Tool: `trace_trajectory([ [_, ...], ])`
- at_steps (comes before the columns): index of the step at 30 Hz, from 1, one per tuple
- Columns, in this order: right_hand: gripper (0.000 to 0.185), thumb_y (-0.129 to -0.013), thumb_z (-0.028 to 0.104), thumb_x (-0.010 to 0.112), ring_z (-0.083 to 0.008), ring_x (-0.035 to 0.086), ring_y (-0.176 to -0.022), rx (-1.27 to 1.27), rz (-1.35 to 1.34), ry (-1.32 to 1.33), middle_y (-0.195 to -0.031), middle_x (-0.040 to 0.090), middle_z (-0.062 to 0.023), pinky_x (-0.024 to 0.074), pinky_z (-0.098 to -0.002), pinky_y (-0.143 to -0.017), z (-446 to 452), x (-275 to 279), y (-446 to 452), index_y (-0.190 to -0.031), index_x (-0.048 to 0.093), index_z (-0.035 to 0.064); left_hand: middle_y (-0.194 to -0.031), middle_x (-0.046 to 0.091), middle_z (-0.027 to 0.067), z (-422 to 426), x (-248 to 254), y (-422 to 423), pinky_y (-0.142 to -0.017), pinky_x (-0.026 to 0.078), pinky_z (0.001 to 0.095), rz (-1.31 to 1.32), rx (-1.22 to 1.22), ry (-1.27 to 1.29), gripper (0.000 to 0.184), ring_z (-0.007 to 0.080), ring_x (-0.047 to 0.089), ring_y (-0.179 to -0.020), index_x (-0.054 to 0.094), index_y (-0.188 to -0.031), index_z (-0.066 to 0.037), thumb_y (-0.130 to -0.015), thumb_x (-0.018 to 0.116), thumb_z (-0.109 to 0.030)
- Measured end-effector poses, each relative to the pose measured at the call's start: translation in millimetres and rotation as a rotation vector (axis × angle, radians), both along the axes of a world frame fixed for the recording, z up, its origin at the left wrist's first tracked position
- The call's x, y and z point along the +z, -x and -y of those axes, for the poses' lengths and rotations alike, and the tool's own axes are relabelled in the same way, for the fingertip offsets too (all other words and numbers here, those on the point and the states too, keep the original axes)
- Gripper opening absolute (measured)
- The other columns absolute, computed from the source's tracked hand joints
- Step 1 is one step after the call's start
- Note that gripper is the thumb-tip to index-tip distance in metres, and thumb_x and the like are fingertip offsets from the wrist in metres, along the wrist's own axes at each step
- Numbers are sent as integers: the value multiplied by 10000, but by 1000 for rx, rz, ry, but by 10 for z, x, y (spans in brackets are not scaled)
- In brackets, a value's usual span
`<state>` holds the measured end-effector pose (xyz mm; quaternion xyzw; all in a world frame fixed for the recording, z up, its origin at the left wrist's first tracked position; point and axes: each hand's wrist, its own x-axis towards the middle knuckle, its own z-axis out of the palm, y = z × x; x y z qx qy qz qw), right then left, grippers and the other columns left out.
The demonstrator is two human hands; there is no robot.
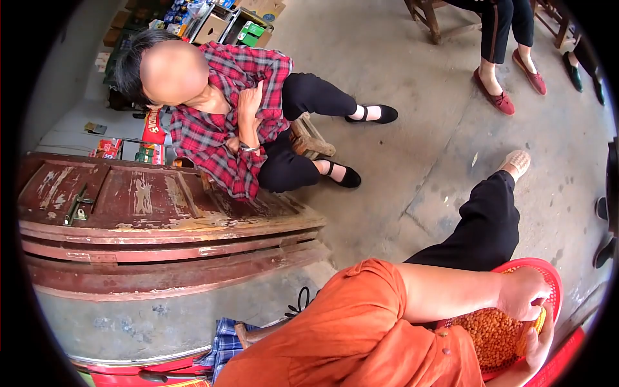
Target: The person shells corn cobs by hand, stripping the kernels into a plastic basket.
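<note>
My left hand (525,293) is closed at the upper end of a yellow corn cob (539,320), its fingers curled over. Below it, my right hand (540,349) wraps round the same cob, thumb along its side. Parts of the cob are hidden by the fingers. Both hands are over a red plastic basket (553,274) in my lap. Loose orange-yellow corn kernels (487,335) cover the inside of the basket. My orange shirt hides part of its near side.
A person in a red plaid shirt (225,116) sits with arms crossed beside a worn wooden door panel (142,200). Other people's legs (500,45) show at the upper right. Shelves with boxes (216,29) stand behind. Concrete floor (412,148) lies between us.
</note>
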<state>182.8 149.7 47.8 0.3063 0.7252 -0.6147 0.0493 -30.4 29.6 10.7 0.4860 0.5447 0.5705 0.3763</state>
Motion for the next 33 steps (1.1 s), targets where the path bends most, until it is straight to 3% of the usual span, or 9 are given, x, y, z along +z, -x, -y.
trace_trajectory([
  [1, 881, -885, 454, 718, -244, 463, -1313, -1, -1, -3, -1407, 496, -162, 336, -357, -1102, 21, 24, 25, -1475, 339, -79, -675, 643, 172, 2, -10, -5, -605, 483, 465, -27, -32, 28, 130, 385, 628, -656, 646, -687, -31, -650, 678, -152],
  [4, 899, -841, 453, 769, -205, 493, -1259, -18, -30, 319, -1356, 525, -123, 371, -315, -1050, 176, 182, 234, -1448, 371, -78, -669, 647, 170, 27, 19, 5, -599, 483, 460, -96, -115, 83, 147, 382, 629, -642, 655, -670, -39, -653, 677, -183],
  [7, 888, -810, 465, 800, -187, 530, -1183, -24, 12, 232, -1283, 557, -91, 407, -301, -999, 201, 234, 286, -1403, 415, -72, -675, 654, 170, 28, 17, -11, -592, 485, 455, -145, -132, 99, 179, 372, 634, -634, 657, -658, -37, -649, 680, -215],
  [8, 902, -748, 474, 850, -172, 555, -1111, -37, -14, 284, -1217, 575, -65, 431, -292, -952, 236, 261, 320, -1358, 452, -60, -676, 656, 171, 30, 11, -12, -598, 490, 453, -164, -143, 107, 184, 368, 638, -639, 663, -663, -37, -645, 685, -219],
  [12, 955, -662, 464, 905, -167, 562, -1091, 0, 32, 277, -1181, 593, -60, 437, -298, -944, 265, 290, 397, -1335, 471, -56, -685, 667, 166, 46, 24, 8, -625, 506, 444, -191, -195, 146, 201, 356, 652, -661, 688, -685, -42, -646, 698, -239],
  [19, 788, -677, 299, 851, -175, 569, -1093, 51, 79, 205, -1160, 617, -67, 433, -320, -962, 184, 228, 366, -1302, 518, -47, -707, 686, 154, 43, 19, 27, -651, 519, 443, -180, -241, 203, 226, 348, 668, -686, 717, -711, -56, -666, 703, -276],
  [21, 725, -656, 227, 794, -181, 576, -1091, 155, 143, 52, -1140, 632, -77, 433, -324, -964, 163, 201, 332, -1278, 547, -51, -717, 690, 155, 59, 31, 40, -665, 521, 450, -244, -324, 237, 261, 349, 671, -694, 725, -722, -55, -679, 688, -309],
  [27, 724, -636, 228, 770, -196, 591, -1089, 168, 197, 65, -1147, 646, -91, 438, -332, -968, 206, 170, 349, -1272, 569, -53, -736, 696, 158, 30, -43, -5, -690, 524, 456, -419, -424, 271, 316, 352, 675, -715, 734, -741, -54, -703, 662, -359],
  [33, 750, -657, 325, 817, -205, 608, -1087, 192, 176, -28, -1133, 666, -108, 446, -345, -963, 192, 133, 304, -1257, 579, -57, -757, 699, 166, 29, -38, 27, -702, 523, 461, -322, -421, 281, 320, 355, 674, -732, 740, -766, -46, -721, 647, -349],
])
